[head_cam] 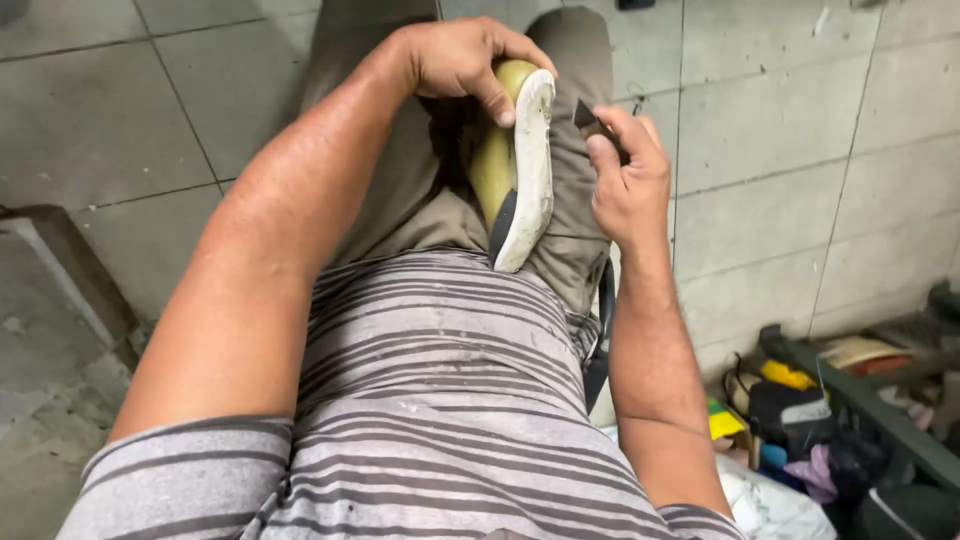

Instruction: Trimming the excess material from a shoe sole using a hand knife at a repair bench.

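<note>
Sitting with a striped shirt [440, 400] nearest the camera, the person props an olive-yellow shoe [495, 160] sole-up between the thighs, just past the belly. The left hand [455, 55] has its fingers curled over the far end and its thumb pressed on the white sole [530, 170], while the right hand [625, 180] pinches a small dark blade [588, 118] against the sole's right edge. I'd guess the edge work is only partway: a dark patch shows at the near end, and the sole looks scuffed and uneven.
</note>
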